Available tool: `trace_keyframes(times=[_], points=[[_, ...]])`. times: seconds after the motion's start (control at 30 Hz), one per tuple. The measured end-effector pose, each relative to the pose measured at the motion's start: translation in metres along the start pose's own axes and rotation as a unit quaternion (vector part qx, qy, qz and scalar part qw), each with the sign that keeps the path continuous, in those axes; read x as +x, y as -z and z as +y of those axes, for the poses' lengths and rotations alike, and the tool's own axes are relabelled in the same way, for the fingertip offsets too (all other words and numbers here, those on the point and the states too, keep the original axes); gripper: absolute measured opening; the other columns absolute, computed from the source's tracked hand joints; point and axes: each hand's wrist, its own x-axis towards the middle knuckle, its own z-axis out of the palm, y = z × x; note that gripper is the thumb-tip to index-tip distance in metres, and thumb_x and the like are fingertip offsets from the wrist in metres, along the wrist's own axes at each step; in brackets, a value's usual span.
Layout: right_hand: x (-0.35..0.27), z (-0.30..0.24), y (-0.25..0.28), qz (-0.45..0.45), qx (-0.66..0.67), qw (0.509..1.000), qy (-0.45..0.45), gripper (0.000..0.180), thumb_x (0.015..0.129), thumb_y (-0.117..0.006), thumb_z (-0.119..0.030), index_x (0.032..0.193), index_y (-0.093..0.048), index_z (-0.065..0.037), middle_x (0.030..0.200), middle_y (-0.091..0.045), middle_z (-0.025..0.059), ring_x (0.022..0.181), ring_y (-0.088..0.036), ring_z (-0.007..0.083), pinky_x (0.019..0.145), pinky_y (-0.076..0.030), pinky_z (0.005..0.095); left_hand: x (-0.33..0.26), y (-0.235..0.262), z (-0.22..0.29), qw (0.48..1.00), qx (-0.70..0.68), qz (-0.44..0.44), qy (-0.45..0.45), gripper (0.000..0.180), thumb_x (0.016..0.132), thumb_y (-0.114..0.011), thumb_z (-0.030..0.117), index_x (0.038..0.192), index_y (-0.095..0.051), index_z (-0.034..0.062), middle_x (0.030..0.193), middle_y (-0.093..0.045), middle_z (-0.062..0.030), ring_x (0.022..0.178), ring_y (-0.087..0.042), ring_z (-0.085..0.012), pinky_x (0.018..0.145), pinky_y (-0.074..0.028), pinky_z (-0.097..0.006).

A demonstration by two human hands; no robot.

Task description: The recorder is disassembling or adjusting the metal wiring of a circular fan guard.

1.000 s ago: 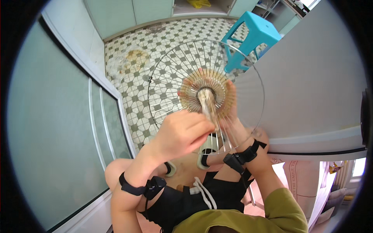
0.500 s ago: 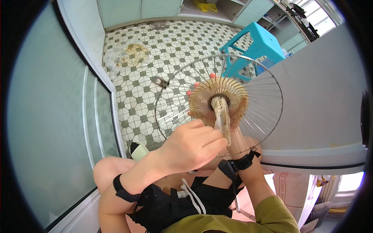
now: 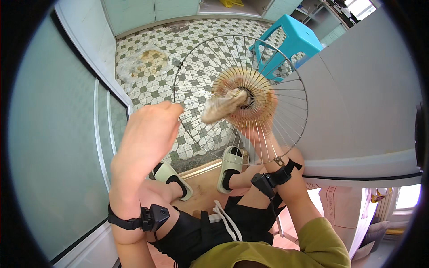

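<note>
A round wire fan guard with brown-yellow grime around its centre is held up in front of me. My right hand grips it from behind, near the middle, and is partly hidden by the wires. A crumpled, dirty whitish strip, perhaps cloth or thin plastic, sticks out of the centre opening toward the lower left and is blurred. My left hand is at the guard's left rim, apart from the strip. Its fingers are curled together; the fingertips overlap the rim, and what they hold, if anything, is hidden.
A turquoise plastic stool stands beyond the guard. Crumpled clear plastic lies on the patterned tile floor. A frosted glass door is on my left, a grey panel on my right. Pale slippers are below.
My left hand has left the strip's free end and moved left to the rim. The strip has swung from pointing down to the lower left. The guard has shifted slightly up and left.
</note>
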Motion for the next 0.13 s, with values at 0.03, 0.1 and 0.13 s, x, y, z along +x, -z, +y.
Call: trace_keyframes(times=[0.03,0.1,0.13], points=[[0.0,0.0,-0.004,-0.03,0.046,0.998,-0.003,0.081,0.079,-0.044,-0.07,0.138,-0.034,-0.015,0.134,-0.041,0.0138,0.124,-0.042,0.0313,0.104,-0.036,0.0505,-0.001,0.006,0.0,0.999,0.02,-0.029,0.019,0.016,0.076,-0.061,0.003,0.092,-0.062,0.0027,0.08,-0.061,-0.0131,0.073,-0.06,-0.0307,0.065,-0.047,-0.037],[-0.001,-0.001,-0.014,0.018,-0.055,0.998,0.01,0.081,0.079,-0.045,-0.069,0.139,-0.033,-0.015,0.134,-0.04,0.0136,0.125,-0.04,0.0335,0.105,-0.034,0.0521,0.003,0.015,0.005,1.0,0.007,0.001,0.015,0.016,0.077,-0.061,0.003,0.093,-0.062,0.0026,0.083,-0.061,-0.0137,0.078,-0.06,-0.0304,0.067,-0.048,-0.036],[0.002,0.001,-0.027,0.062,-0.151,0.987,0.014,0.082,0.079,-0.047,-0.068,0.139,-0.032,-0.016,0.135,-0.04,0.0134,0.126,-0.039,0.0358,0.106,-0.032,0.0537,0.005,0.021,0.011,0.999,0.001,0.032,0.019,0.016,0.078,-0.061,0.003,0.094,-0.062,0.0024,0.085,-0.062,-0.0143,0.084,-0.06,-0.0301,0.069,-0.048,-0.035]])
